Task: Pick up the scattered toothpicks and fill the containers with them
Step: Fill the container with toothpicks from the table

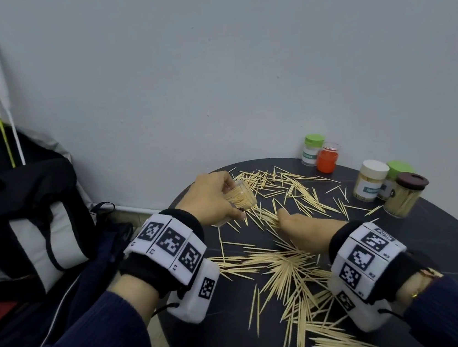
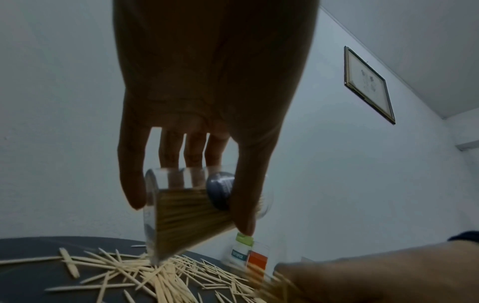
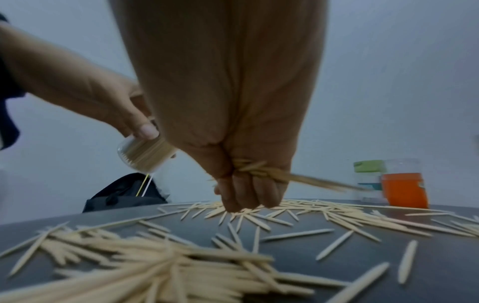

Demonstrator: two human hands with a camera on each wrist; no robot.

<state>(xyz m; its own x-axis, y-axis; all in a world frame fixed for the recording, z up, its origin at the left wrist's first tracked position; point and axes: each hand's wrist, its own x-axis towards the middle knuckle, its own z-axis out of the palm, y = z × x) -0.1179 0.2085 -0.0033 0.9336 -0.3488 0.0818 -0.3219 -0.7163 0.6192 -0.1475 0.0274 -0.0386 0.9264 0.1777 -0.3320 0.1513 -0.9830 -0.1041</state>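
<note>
Left hand (image 1: 213,197) gripped the tilted clear container (image 1: 241,197), part-filled, at ten o'clock on the table (image 1: 432,237); right hand (image 3: 249,184) clenched a toothpick bundle (image 3: 298,178), seemingly off the scatter. Best to align tips before feeding the mouth.

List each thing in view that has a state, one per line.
Left hand: grips clear jar.
Clear jar: tilted, open, partly filled.
Right hand: clutches toothpick bundle.
Scattered toothpicks: loose on table.
Brown-lidded jar: upright, capped, full.
Orange container: upright.
</note>
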